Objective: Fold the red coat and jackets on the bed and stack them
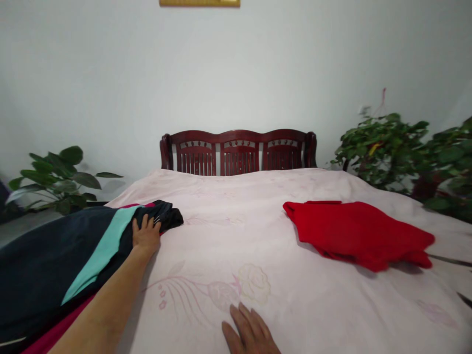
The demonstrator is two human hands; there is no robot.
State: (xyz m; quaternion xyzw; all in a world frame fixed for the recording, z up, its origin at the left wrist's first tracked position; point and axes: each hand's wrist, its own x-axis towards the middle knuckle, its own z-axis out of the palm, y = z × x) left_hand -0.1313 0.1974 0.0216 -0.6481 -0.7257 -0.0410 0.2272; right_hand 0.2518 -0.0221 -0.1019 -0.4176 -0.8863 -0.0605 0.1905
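While the left hand [146, 236] presses spread fingers on the unfolded dark jacket [62, 255], the right hand [250, 334] rests flat; the red garment [354, 233] lies folded already

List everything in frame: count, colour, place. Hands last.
jacket: 1, dark navy with a teal stripe and pink trim, left side of the bed
red garment: 1, red, right side of the bed, lying crumpled
bedspread: 1, pale pink with a faint flower print, covers the bed
headboard: 1, dark red wood, against the wall
left plant: 1, green, broad leaves, left of the bed
right plants: at least 2, green, right of the bed
frame: 1, yellowish, top of the wall, mostly cut off
left hand: on the end of the jacket
right hand: flat on the bedspread, near edge
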